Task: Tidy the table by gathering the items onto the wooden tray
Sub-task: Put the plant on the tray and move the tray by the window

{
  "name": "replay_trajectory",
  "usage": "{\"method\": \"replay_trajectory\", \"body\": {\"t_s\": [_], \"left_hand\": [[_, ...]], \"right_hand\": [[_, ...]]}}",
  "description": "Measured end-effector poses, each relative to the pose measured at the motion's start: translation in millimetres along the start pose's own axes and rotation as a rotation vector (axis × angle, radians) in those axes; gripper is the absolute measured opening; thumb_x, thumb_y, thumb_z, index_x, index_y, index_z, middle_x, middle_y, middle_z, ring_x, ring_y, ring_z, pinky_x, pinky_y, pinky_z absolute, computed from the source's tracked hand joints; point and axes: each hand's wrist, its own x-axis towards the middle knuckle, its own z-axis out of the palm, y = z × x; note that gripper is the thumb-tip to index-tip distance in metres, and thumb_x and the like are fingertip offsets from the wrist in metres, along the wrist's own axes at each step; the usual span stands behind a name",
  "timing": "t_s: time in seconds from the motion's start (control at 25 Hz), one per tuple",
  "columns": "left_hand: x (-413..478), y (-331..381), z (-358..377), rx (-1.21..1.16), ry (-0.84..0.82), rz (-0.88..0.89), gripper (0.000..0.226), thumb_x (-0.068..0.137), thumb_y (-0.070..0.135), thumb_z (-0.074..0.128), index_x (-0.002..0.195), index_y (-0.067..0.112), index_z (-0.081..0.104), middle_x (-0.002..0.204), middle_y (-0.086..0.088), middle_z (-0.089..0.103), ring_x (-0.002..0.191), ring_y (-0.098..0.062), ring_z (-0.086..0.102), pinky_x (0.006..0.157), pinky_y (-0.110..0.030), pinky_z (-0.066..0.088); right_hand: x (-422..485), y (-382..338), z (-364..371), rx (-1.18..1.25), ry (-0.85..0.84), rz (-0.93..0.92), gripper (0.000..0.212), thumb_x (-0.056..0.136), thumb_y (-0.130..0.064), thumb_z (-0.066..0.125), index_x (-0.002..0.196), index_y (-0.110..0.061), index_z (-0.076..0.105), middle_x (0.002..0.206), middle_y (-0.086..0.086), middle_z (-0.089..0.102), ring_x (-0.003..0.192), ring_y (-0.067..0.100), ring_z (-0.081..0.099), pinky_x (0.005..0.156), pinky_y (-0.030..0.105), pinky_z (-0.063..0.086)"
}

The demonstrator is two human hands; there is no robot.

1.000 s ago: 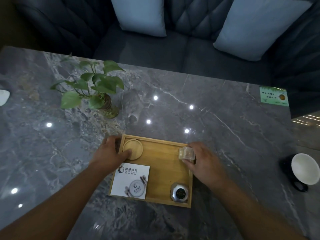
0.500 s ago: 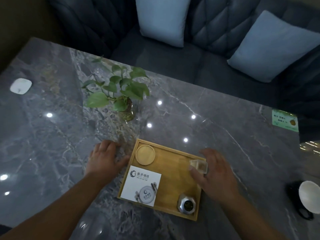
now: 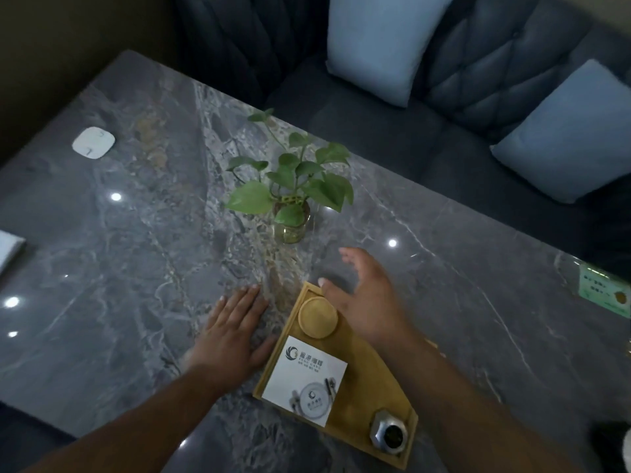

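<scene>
Hands are seen over a grey marble table (image 3: pixel 136 268). The left hand (image 3: pixel 232 332) is laid flat on the table, fingers spread wide, and nothing is held in it. It is placed just beside the left edge of the flat wooden tray (image 3: pixel 355 397), with the thumb close to the tray's rim. The right hand (image 3: pixel 365 298) is held open above the far end of the tray, with the fingers stretched toward the far side. Nothing is held in it either.

Three things are seen on the tray. A round wooden coaster (image 3: pixel 318 317) is set at the far end, partly under the right hand. A white square card with a printed logo (image 3: pixel 305 377) is laid along the left side. A small silver jar with many flat sides (image 3: pixel 389 433) is set in the near right corner. The rest of the tray's right side is hidden by the right arm.

A small green plant in a glass vase (image 3: pixel 290 213) is placed on the table, beyond the tray. A white rounded square object (image 3: pixel 93 143) is found far off to the left. A green card (image 3: pixel 604 295) is seen at the right edge of the table. Pale blue cushions (image 3: pixel 375 46) are propped on the dark sofa at the far side.
</scene>
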Motion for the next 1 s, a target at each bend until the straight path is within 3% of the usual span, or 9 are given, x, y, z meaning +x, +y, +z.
{"method": "replay_trajectory", "body": {"t_s": [0.12, 0.28, 0.4, 0.48, 0.56, 0.64, 0.72, 0.84, 1.0], "left_hand": [[0.1, -2.1, 4.3, 0.068, -0.023, 0.021, 0.077, 0.096, 0.067, 0.036, 0.157, 0.020, 0.041, 0.168, -0.007, 0.031, 0.156, -0.023, 0.026, 0.126, -0.047, 0.010], [-2.4, -6.9, 13.2, 0.093, -0.019, 0.019, 0.074, 0.100, 0.066, 0.032, 0.158, 0.020, 0.037, 0.169, -0.006, 0.026, 0.158, -0.020, 0.019, 0.127, -0.048, 0.010], [-0.3, -11.1, 17.4, 0.074, 0.002, 0.038, 0.070, 0.102, 0.062, 0.023, 0.159, 0.021, 0.030, 0.170, -0.007, 0.025, 0.158, -0.021, 0.018, 0.127, -0.049, 0.011], [-1.1, -12.2, 20.6, 0.073, 0.006, 0.041, 0.068, 0.103, 0.059, 0.026, 0.160, 0.022, 0.027, 0.170, -0.007, 0.025, 0.159, -0.021, 0.017, 0.128, -0.049, 0.012], [-2.3, -13.0, 22.8, 0.072, 0.022, 0.041, 0.068, 0.101, 0.057, 0.034, 0.159, 0.022, 0.028, 0.170, -0.007, 0.025, 0.159, -0.021, 0.017, 0.128, -0.048, 0.012], [-2.5, -13.8, 22.8, 0.072, 0.033, 0.042, 0.068, 0.099, 0.055, 0.041, 0.158, 0.021, 0.033, 0.170, -0.007, 0.026, 0.158, -0.022, 0.018, 0.128, -0.048, 0.011], [-2.4, -13.9, 22.5, 0.072, 0.043, 0.048, 0.068, 0.098, 0.053, 0.044, 0.156, 0.020, 0.037, 0.169, -0.009, 0.028, 0.158, -0.023, 0.020, 0.128, -0.048, 0.011], [-1.0, -13.2, 21.7, 0.081, 0.051, 0.050, 0.067, 0.096, 0.052, 0.046, 0.155, 0.019, 0.041, 0.168, -0.010, 0.031, 0.156, -0.024, 0.024, 0.127, -0.049, 0.015], [-0.5, -12.6, 19.0, 0.100, 0.060, 0.049, 0.068, 0.096, 0.052, 0.046, 0.154, 0.017, 0.043, 0.167, -0.011, 0.033, 0.155, -0.025, 0.027, 0.125, -0.050, 0.017]], "right_hand": [[25.4, -8.7, 19.2, 0.038, -0.025, 0.035, 0.073, 0.075, -0.060, 0.074, 0.138, -0.044, 0.040, 0.143, -0.009, 0.053, 0.128, 0.008, 0.049, 0.096, 0.029, 0.045], [54.5, -21.4, 38.8, 0.109, -0.026, 0.053, 0.093, 0.070, -0.056, 0.083, 0.144, -0.043, 0.028, 0.145, -0.011, 0.047, 0.129, 0.010, 0.048, 0.099, 0.029, 0.046], [75.9, -29.8, 47.2, 0.154, -0.005, 0.037, 0.095, 0.067, -0.052, 0.088, 0.140, -0.050, 0.027, 0.122, -0.043, 0.041, 0.112, -0.016, 0.049, 0.090, 0.014, 0.041], [85.1, -32.5, 53.1, 0.153, 0.002, 0.025, 0.090, 0.065, -0.051, 0.089, 0.134, -0.050, 0.031, 0.106, -0.054, 0.040, 0.098, -0.034, 0.045, 0.081, 0.005, 0.038], [90.3, -34.0, 60.3, 0.142, 0.011, 0.011, 0.085, 0.065, -0.052, 0.088, 0.133, -0.047, 0.036, 0.104, -0.046, 0.044, 0.096, -0.030, 0.049, 0.078, 0.008, 0.043], [95.3, -33.4, 67.1, 0.145, 0.021, 0.006, 0.082, 0.065, -0.055, 0.085, 0.133, -0.043, 0.041, 0.111, -0.032, 0.053, 0.099, -0.011, 0.060, 0.085, 0.023, 0.056], [101.2, -31.8, 71.6, 0.171, 0.030, 0.010, 0.075, 0.066, -0.054, 0.084, 0.130, -0.039, 0.048, 0.117, -0.018, 0.063, 0.105, 0.006, 0.066, 0.093, 0.037, 0.058], [108.4, -35.8, 71.2, 0.106, 0.056, -0.003, 0.068, 0.070, -0.052, 0.084, 0.128, -0.033, 0.054, 0.110, -0.016, 0.063, 0.105, 0.010, 0.066, 0.093, 0.036, 0.058], [97.7, -35.3, 55.4, 0.172, 0.029, -0.005, 0.058, 0.071, -0.049, 0.084, 0.120, -0.035, 0.056, 0.107, -0.015, 0.069, 0.097, 0.001, 0.068, 0.086, 0.030, 0.060]]}}
